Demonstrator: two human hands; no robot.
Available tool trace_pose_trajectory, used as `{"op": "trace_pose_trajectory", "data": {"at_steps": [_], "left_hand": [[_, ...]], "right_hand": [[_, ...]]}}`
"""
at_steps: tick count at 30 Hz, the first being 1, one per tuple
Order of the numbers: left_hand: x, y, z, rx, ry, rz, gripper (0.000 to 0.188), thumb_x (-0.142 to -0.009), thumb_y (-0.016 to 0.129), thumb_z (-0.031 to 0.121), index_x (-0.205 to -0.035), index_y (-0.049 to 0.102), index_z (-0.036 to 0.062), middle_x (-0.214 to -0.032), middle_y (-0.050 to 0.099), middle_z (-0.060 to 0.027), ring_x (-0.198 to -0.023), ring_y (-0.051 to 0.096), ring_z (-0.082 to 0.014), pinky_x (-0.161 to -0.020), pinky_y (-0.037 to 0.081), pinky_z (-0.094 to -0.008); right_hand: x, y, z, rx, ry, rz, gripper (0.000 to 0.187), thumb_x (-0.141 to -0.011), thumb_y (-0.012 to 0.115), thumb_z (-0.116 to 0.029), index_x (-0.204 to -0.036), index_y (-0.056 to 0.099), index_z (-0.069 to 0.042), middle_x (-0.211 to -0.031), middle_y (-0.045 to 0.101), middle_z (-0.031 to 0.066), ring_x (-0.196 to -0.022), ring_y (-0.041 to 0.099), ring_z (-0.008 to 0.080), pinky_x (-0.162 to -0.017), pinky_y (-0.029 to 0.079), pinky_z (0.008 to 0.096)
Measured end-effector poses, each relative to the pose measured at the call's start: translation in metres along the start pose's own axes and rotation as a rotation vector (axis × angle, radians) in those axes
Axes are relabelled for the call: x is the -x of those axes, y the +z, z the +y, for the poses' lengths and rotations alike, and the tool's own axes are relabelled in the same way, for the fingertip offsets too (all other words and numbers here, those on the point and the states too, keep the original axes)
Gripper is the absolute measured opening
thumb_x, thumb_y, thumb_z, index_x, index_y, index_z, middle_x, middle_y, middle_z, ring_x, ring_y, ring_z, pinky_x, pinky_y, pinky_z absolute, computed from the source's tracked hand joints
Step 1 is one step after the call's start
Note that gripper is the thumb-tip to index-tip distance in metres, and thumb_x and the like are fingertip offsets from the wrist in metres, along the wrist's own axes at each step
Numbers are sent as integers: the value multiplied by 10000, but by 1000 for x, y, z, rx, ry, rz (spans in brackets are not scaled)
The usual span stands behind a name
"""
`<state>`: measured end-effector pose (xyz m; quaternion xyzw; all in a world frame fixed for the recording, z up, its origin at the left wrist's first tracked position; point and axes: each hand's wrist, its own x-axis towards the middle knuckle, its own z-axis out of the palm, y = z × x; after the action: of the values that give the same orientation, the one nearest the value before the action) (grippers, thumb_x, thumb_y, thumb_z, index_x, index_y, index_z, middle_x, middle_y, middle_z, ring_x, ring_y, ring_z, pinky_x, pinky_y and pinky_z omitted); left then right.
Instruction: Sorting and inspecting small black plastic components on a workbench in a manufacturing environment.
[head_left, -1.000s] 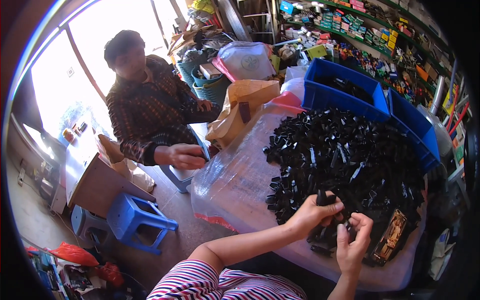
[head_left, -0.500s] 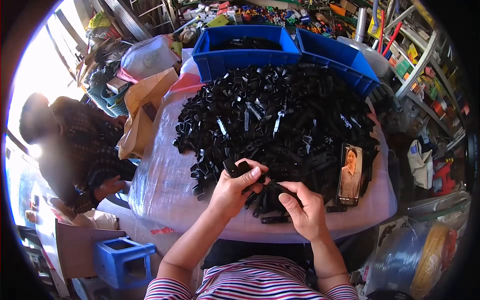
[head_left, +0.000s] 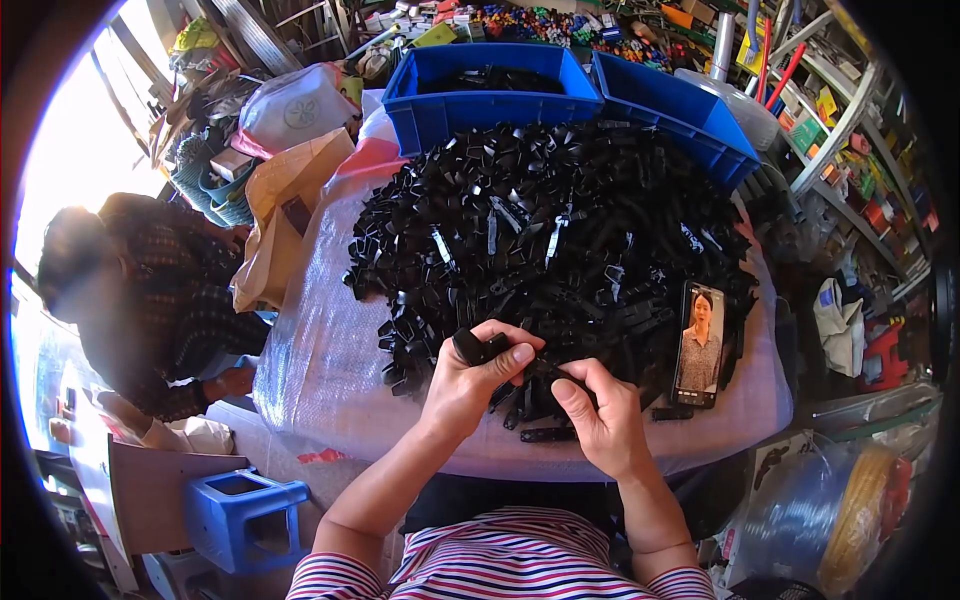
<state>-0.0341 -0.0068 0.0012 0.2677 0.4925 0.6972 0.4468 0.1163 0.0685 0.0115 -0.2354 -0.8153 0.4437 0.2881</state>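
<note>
My left hand [head_left: 474,378] is closed around a black plastic part [head_left: 468,347], whose rounded end sticks out past the thumb. To its right, my right hand [head_left: 606,410] has its thumb and forefinger bent close together at a thin dark piece [head_left: 548,370] between the two hands. That piece blends into the dark parts behind it, so its exact shape is hard to make out. Both hands are over the near edge of a large heap of black plastic parts [head_left: 500,250]. A loose black part [head_left: 550,434] lies just below, on the pale sheet covering the table.
Two blue bins [head_left: 490,110] stand behind the heap. A phone [head_left: 698,345] showing a person leans at the heap's right side. To the left are a brown paper bag [head_left: 290,225], a blue stool [head_left: 247,515] and another person bent over [head_left: 160,300]. Clear coiled material [head_left: 820,515] sits at lower right.
My hands stay close together in nearly the same place, with the right thumb and forefinger slightly shifted left. The person at left has moved a hand a little.
</note>
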Motion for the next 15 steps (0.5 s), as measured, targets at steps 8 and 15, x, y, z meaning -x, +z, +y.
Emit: {"op": "trace_pose_trajectory", "data": {"at_steps": [8, 15], "left_hand": [[2, -2, -1, 13, 7, 3, 151, -788, 669, 119, -883, 624, 11, -798, 612, -47, -639, 520, -95, -585, 417, -206], [0, -6, -5, 2, 84, 22, 130, -816, 650, 130, -891, 643, 24, -771, 603, -5, -642, 508, -64, -586, 420, -202]], "right_hand": [[2, 1, -4, -8, -17, 8, 186, -878, 575, -190, -896, 555, -6, -637, 583, 103, -536, 572, 164, -503, 432, 258], [-3, 6, -5, -16, 23, 35, 188, -878, 569, -179, -863, 552, 8, -634, 545, 57, -576, 492, 90, -539, 399, 229]]}}
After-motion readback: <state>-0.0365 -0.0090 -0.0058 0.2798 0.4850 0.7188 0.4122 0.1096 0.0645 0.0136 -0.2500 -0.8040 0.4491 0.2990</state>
